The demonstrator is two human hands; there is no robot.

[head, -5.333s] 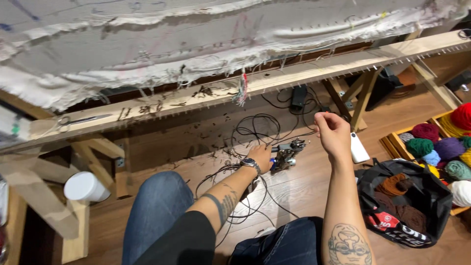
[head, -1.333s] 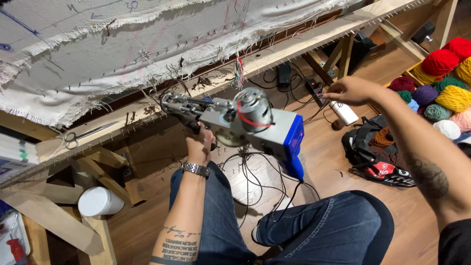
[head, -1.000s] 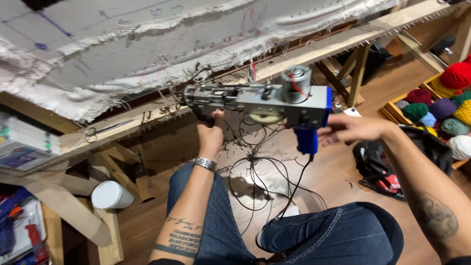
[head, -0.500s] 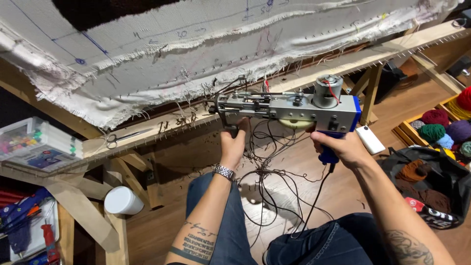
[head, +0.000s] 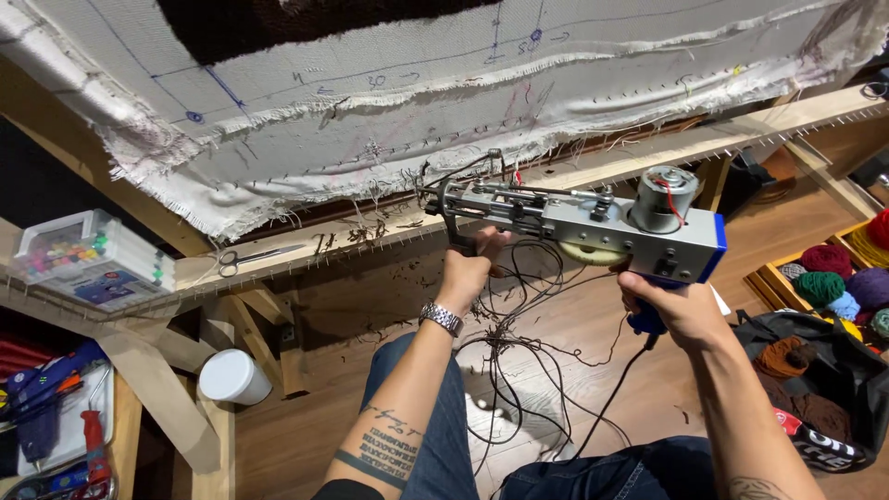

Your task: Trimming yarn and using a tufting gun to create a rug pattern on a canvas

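A grey and blue tufting gun [head: 593, 222] with a round motor on top is held up in both my hands, its needle end pointing left just below the cloth. My left hand [head: 470, 264] grips the front handle under the gun. My right hand [head: 671, 306] grips the blue rear handle. A dark cord [head: 602, 407] and loose dark yarn [head: 505, 370] hang from the gun toward the floor. White backing cloth [head: 417, 102] with drawn lines is stretched on a wooden frame [head: 648, 148] above the gun.
Scissors [head: 255, 257] lie on the frame's rail at the left. A clear box of coloured pieces [head: 83, 259] sits further left. A white cup [head: 231, 378] stands below. Yarn balls [head: 833, 278] fill a tray at the right, next to a black bag [head: 815, 389].
My left hand picked the gun up off the floor and raised it. My right hand came back from the right and took the rear handle. The gun now sits higher, near the cloth.
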